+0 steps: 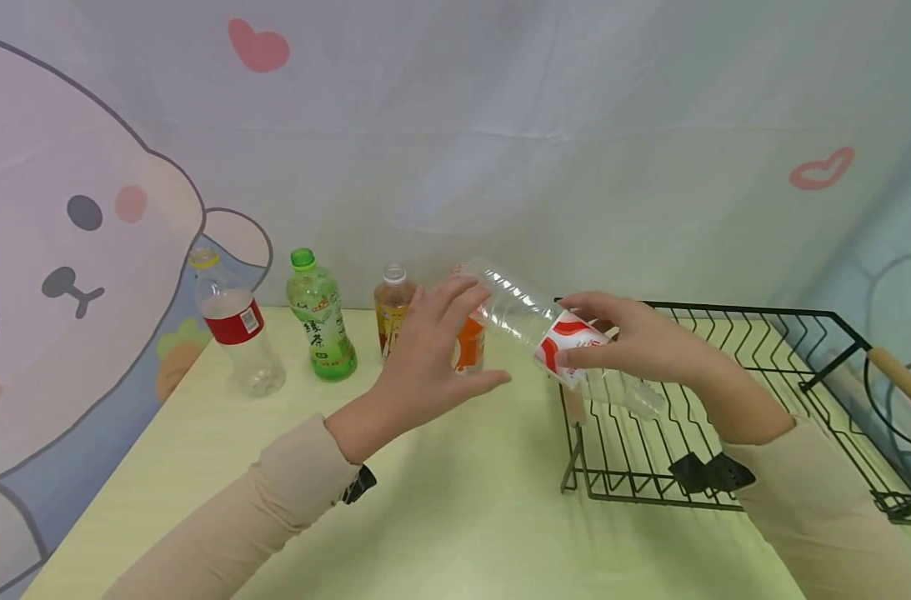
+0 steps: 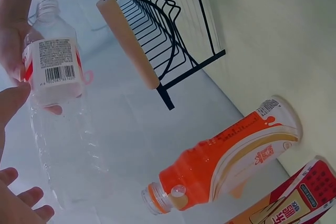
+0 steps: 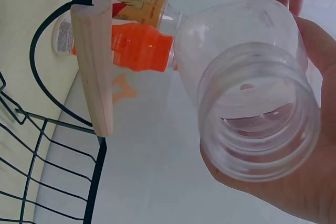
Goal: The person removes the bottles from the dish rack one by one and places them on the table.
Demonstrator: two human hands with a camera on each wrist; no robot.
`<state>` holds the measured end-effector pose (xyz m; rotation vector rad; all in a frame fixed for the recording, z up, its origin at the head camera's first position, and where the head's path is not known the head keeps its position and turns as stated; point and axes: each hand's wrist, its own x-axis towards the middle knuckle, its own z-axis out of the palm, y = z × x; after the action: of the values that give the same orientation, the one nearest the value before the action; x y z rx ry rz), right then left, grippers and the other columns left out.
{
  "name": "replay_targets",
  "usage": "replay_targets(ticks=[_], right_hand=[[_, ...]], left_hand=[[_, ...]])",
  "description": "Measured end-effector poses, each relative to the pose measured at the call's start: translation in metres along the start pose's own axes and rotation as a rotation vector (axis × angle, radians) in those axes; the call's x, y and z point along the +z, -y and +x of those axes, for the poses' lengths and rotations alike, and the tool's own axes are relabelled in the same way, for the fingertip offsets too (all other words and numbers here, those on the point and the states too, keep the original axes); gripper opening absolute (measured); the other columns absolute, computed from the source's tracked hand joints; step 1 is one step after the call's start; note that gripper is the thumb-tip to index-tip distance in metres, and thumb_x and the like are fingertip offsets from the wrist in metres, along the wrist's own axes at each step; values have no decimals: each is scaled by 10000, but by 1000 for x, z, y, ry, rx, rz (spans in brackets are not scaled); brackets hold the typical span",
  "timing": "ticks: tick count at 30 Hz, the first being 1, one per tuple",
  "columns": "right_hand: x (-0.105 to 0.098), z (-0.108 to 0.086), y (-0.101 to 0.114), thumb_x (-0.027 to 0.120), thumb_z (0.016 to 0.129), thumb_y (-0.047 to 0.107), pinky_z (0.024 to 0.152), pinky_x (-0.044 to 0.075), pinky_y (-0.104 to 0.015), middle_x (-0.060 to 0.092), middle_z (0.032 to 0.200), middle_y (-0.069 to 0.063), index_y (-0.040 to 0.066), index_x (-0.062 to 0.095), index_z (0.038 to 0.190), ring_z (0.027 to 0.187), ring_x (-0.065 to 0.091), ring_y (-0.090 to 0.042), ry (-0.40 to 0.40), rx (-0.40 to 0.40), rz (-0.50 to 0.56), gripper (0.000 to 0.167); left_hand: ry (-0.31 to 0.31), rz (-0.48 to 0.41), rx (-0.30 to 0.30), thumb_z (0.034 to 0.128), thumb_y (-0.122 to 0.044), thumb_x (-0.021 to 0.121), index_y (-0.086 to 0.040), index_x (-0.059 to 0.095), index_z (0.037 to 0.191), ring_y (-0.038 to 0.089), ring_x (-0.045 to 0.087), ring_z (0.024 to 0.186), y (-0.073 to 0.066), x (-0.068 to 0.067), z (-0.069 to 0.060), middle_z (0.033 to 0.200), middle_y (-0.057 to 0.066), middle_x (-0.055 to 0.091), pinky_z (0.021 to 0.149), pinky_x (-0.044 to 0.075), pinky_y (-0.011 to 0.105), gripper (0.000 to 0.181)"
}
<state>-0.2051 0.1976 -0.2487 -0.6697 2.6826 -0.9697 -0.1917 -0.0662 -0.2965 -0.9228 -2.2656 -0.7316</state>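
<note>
My right hand (image 1: 638, 342) grips a clear plastic bottle (image 1: 511, 300) around its red-and-white label. The bottle is tilted, its uncapped mouth towards the lower right over the black wire rack (image 1: 713, 497) and its base towards my left hand. In the right wrist view, the open bottle neck (image 3: 257, 169) faces the camera. My left hand (image 1: 428, 358) is raised with fingers spread near the bottle's base; the left wrist view shows its fingers apart from the bottle. Behind it an orange bottle (image 1: 470, 346) and an amber bottle (image 1: 392, 302) are partly hidden.
A clear bottle with a red label (image 1: 233, 333) and a green tea bottle (image 1: 322, 325) stand at the table's back left. The rack has wooden handles, one at its right side (image 1: 901, 383). A printed cloth (image 1: 425, 167) hangs behind the table.
</note>
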Motion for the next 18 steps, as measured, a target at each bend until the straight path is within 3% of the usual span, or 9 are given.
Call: replay_targets(ticks=[6, 18], right_hand=[[3, -2, 5, 719, 848, 340, 744, 549, -361, 575, 1197, -109, 130, 440, 1406, 913, 625, -237, 57, -11, 20, 659], [10, -3, 11, 719, 834, 305, 753, 544, -321, 583, 1192, -82, 136, 490, 1355, 917, 618, -221, 138, -54, 28, 593]], left_hand=[[41, 40, 32, 688, -363, 867, -95, 446, 1362, 289, 317, 1381, -3, -2, -1, 1426, 119, 418, 1142, 106, 608, 839], [181, 103, 41, 700, -424, 843, -147, 458, 1367, 303, 305, 1374, -12, -1, -4, 1402, 80, 439, 1151, 59, 598, 819]])
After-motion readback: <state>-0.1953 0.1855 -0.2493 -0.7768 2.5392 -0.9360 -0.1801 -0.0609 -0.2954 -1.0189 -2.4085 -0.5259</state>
